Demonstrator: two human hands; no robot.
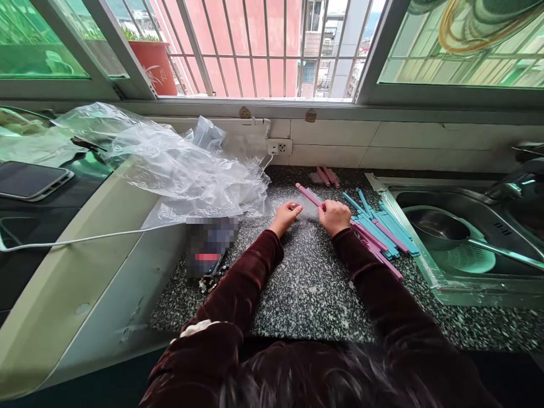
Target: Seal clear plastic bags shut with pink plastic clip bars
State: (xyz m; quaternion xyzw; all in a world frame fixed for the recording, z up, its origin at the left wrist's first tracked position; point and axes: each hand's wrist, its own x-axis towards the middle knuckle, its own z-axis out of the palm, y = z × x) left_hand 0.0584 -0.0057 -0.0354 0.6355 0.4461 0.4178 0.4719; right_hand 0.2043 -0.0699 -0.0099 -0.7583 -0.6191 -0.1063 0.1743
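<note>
In the head view, we are pinching a pink strip (309, 194) in our right hand (336, 217) above the far middle tabletop (301, 283). Our left hand (287, 215) is hovering just left, fingertips close together; we cannot tell whether it is gripping anything. We are apparently handling this single strip, probably needing a steady right pinch next. Blue strips (395, 221) are lying right.

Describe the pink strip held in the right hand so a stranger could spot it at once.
Start at the barred window and drop to the speckled counter below it. Between the heap of clear plastic and the sink, the right hand holds the pink strip. Unlike the pink and blue strips lying nearby, this one is held.
</note>
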